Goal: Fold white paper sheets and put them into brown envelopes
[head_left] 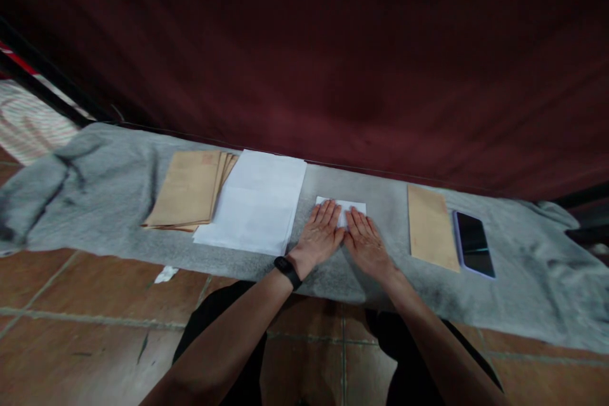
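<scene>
My left hand (320, 233) and my right hand (368, 243) lie flat side by side, fingers stretched out, pressing on a small folded white paper (349, 207) on a grey cloth (104, 203). A black band sits on my left wrist. To the left of my hands lies a stack of white sheets (254, 202), and further left a pile of brown envelopes (190, 189). To the right lies a single brown envelope (431, 226).
A dark phone (472, 243) lies beside the single envelope on the right. A dark red curtain (333, 57) hangs behind the cloth. The cloth rests on a brown tiled floor (85, 311), where a small white scrap (166, 274) lies. My dark-clothed knees show below.
</scene>
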A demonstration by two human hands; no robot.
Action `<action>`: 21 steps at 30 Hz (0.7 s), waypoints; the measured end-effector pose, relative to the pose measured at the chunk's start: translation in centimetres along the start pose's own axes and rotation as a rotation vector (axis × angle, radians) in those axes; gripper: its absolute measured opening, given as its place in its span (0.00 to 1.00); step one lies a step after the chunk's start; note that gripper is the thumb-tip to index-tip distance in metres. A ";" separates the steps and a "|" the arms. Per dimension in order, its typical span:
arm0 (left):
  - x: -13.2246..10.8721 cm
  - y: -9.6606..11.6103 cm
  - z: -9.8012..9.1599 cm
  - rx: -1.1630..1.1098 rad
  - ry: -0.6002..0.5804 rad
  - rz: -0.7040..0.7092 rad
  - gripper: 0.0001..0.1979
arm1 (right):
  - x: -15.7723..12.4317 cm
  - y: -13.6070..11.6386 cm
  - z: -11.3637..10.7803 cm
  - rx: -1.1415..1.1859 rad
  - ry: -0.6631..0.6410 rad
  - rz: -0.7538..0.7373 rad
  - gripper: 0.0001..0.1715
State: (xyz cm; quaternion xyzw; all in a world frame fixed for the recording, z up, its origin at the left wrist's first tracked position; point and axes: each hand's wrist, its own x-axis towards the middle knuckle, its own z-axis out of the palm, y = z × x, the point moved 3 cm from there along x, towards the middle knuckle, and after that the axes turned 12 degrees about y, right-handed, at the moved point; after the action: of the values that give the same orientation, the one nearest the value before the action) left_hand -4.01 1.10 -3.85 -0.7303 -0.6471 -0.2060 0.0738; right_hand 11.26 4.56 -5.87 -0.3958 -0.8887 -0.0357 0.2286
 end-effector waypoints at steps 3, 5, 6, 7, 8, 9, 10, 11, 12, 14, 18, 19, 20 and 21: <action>0.2 -0.4 -0.1 0.009 -0.006 -0.077 0.30 | -0.1 0.9 -0.1 -0.013 -0.008 0.052 0.34; 0.2 -0.7 -0.2 0.014 -0.013 -0.118 0.30 | -0.2 1.5 -0.2 -0.009 -0.022 0.082 0.36; 0.2 -0.8 -0.3 0.017 -0.015 -0.134 0.30 | -0.2 1.8 -0.3 -0.004 -0.030 0.093 0.37; 0.2 -1.0 -0.3 0.021 -0.016 -0.151 0.30 | -0.3 2.0 -0.4 0.000 -0.038 0.102 0.37; 0.2 -1.1 -0.4 0.026 -0.019 -0.166 0.30 | -0.3 2.2 -0.5 0.005 -0.045 0.109 0.38; 0.1 -1.2 -0.5 0.030 -0.024 -0.177 0.30 | -0.4 2.5 -0.6 0.009 -0.053 0.114 0.38; 0.1 -1.4 -0.5 0.033 -0.031 -0.186 0.30 | -0.4 2.7 -0.7 0.014 -0.060 0.117 0.38; 0.1 -1.5 -0.6 0.035 -0.039 -0.195 0.30 | -0.4 2.9 -0.8 0.019 -0.067 0.120 0.38; 0.0 -1.6 -0.6 0.037 -0.046 -0.203 0.30 | -0.4 3.1 -0.9 0.024 -0.073 0.123 0.38; 0.1 -1.9 -0.7 0.036 -0.058 -0.205 0.31 | -0.4 3.5 -1.3 0.037 -0.079 0.123 0.38; 0.3 -2.2 -1.2 0.016 -0.097 -0.171 0.31 | -0.2 3.5 -2.4 0.084 -0.093 0.039 0.41; 0.3 -2.3 -1.4 0.006 -0.117 -0.164 0.32 | -0.2 3.4 -2.6 0.101 -0.104 0.008 0.41; 0.3 -2.5 -1.6 -0.006 -0.140 -0.154 0.33 | -0.1 3.4 -2.8 0.117 -0.114 -0.017 0.39; 0.4 -2.6 -1.8 -0.024 -0.164 -0.134 0.34 | 0.0 3.3 -3.0 0.129 -0.122 -0.034 0.37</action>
State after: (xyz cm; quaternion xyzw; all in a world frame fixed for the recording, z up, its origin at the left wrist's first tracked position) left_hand -6.87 1.13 -2.46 -0.7005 -0.6960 -0.1579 -0.0019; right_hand 14.78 6.07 -3.61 -0.3666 -0.9080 0.0419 0.1983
